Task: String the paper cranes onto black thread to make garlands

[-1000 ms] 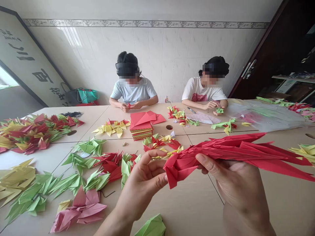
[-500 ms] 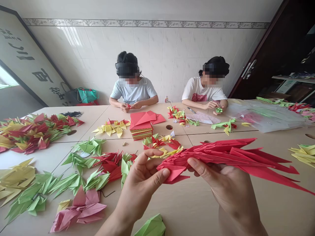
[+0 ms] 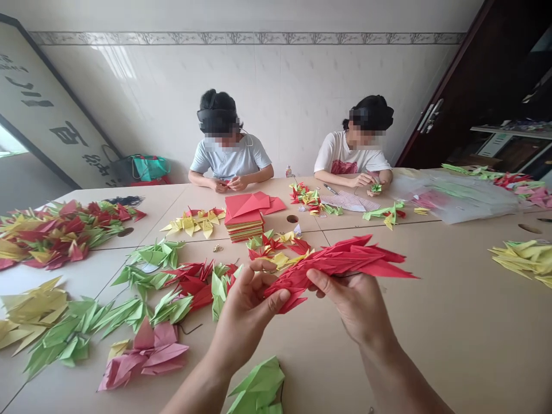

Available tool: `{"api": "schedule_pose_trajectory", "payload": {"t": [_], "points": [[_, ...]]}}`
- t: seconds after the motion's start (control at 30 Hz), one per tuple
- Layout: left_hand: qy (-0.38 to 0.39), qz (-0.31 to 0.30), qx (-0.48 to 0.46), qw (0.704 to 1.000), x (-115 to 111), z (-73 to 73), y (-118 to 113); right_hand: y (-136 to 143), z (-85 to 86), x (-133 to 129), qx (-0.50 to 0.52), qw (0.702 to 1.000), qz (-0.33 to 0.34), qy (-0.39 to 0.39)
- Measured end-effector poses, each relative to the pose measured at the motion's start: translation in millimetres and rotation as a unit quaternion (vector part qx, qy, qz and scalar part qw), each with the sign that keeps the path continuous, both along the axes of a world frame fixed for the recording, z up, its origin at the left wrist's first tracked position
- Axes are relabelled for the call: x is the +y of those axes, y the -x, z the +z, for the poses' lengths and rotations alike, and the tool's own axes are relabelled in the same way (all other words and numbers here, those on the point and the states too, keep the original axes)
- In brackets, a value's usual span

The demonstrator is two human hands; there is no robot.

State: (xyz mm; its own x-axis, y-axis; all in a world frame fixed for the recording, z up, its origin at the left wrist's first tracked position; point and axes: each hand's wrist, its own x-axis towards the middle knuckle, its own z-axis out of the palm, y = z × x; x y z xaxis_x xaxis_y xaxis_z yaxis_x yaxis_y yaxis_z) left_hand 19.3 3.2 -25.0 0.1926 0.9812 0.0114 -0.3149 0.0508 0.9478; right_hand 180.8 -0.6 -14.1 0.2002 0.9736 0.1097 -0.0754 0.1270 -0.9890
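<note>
A long bundle of folded red paper [image 3: 345, 259] is held in the air above the table, its pointed ends spreading to the right. My left hand [image 3: 254, 305] pinches the bundle's left end between thumb and fingers. Around its middle, my right hand [image 3: 351, 299] is closed, with the thumb on top. Below my hands lies a folded green paper piece [image 3: 261, 385]. Left of my left hand are green folded pieces [image 3: 172, 307], red ones [image 3: 198, 290] and a pink folded piece [image 3: 146, 356].
A stack of coloured paper sheets [image 3: 244, 224] stands mid-table. A mixed pile of folded paper [image 3: 64, 230] lies at the left, yellow pieces [image 3: 524, 259] at the right. Two people [image 3: 228, 155] [image 3: 353, 155] sit across, handling small paper pieces. Clear plastic [image 3: 461, 198] lies at the far right.
The red bundle and my right hand have moved left and away from the camera. The bundle's pointed ends no longer reach the right edge of the view.
</note>
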Motion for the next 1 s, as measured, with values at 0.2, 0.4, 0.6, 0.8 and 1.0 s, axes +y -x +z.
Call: {"api": "schedule_pose_trajectory", "payload": {"t": [0.2,0.4,0.6,0.8,1.0], "points": [[0.083,-0.049,0.073,0.993,-16,-47.9,9,4,-74.6,-32,0.076,0.986,0.044,0.144],[0.123,-0.072,0.213,0.967,-26,-90.6,27,5,-112.7,-53,0.152,0.945,0.134,0.257],[0.103,-0.07,0.283,0.951,-25,-106.5,37,-9,-114.0,-61,0.097,0.933,0.191,0.29],[0.034,-0.044,0.38,0.923,-22,-112.0,43,-43,-113.6,-68,-0.139,0.948,0.153,0.241],[-0.064,0.013,0.439,0.896,-21,-118.8,46,-70,-106.3,-44,-0.359,0.924,0.08,0.103]]}}
